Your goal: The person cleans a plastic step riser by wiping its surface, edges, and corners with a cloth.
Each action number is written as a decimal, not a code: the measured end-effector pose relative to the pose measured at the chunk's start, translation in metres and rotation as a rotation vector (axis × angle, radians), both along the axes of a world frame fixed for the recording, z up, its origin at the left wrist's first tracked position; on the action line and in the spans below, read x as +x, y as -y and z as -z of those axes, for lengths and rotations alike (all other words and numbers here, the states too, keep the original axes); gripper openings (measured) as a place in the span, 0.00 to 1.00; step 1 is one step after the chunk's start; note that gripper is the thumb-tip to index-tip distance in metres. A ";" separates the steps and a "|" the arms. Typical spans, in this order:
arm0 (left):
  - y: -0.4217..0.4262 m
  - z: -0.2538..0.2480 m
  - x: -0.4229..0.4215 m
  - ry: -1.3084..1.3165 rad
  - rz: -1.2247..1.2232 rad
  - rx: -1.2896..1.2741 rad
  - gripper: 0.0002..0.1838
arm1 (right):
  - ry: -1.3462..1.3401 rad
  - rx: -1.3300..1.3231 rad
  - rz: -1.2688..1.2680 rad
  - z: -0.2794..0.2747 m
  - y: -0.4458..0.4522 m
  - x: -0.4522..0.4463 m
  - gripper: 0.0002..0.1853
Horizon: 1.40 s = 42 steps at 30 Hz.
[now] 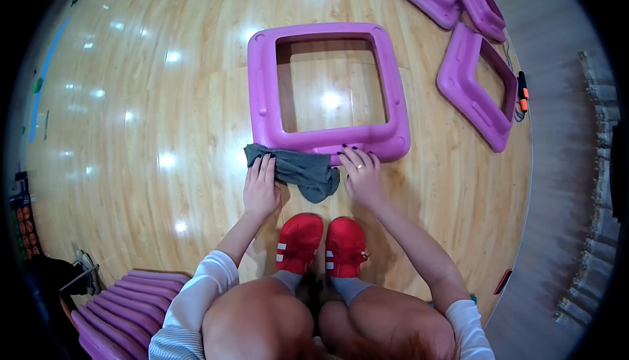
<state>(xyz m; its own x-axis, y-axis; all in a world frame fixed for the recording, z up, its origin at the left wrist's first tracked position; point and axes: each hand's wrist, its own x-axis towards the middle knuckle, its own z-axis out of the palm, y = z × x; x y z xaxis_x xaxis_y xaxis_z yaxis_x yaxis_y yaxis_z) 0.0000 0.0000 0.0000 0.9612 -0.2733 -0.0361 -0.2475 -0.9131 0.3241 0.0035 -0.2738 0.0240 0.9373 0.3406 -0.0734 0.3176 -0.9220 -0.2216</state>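
Observation:
A square purple plastic frame (262, 85) with a large open middle lies on the wooden floor in front of my feet. Along its near left side a crumpled dark grey cloth (304, 171) hangs against the outer edge, its loose end drooping to the floor side. My left hand (262, 186) holds the cloth's left part against the frame, fingers laid over it. At the near right edge of the frame, my right hand (362, 175) has its fingertips bent over the rim, close beside the cloth's right end. The palm sides of both hands are hidden.
More purple frames (468, 85) lie at the upper right, near a black-and-orange tool (522, 91). A row of stacked purple pieces (131, 307) stands at the lower left. My red shoes (346, 245) are close to the cloth. A pale curtain (593, 163) borders the right.

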 end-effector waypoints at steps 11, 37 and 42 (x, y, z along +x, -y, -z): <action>0.034 -0.001 -0.010 -0.002 0.324 0.001 0.35 | -0.022 0.140 0.063 -0.035 -0.050 0.059 0.33; -0.050 -0.002 0.042 0.189 -0.321 -0.391 0.14 | -0.103 0.235 0.226 -0.024 -0.035 0.051 0.29; -0.018 -0.045 0.077 0.306 0.092 -0.326 0.16 | 0.154 0.090 0.104 -0.037 -0.043 0.046 0.26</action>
<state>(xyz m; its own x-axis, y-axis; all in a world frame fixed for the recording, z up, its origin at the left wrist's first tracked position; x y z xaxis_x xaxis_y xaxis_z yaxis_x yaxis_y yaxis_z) 0.0771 0.0176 0.0452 0.8854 -0.3084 0.3479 -0.4521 -0.7452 0.4902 0.0499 -0.2303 0.0614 0.9656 0.2402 0.0997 0.2584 -0.9301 -0.2611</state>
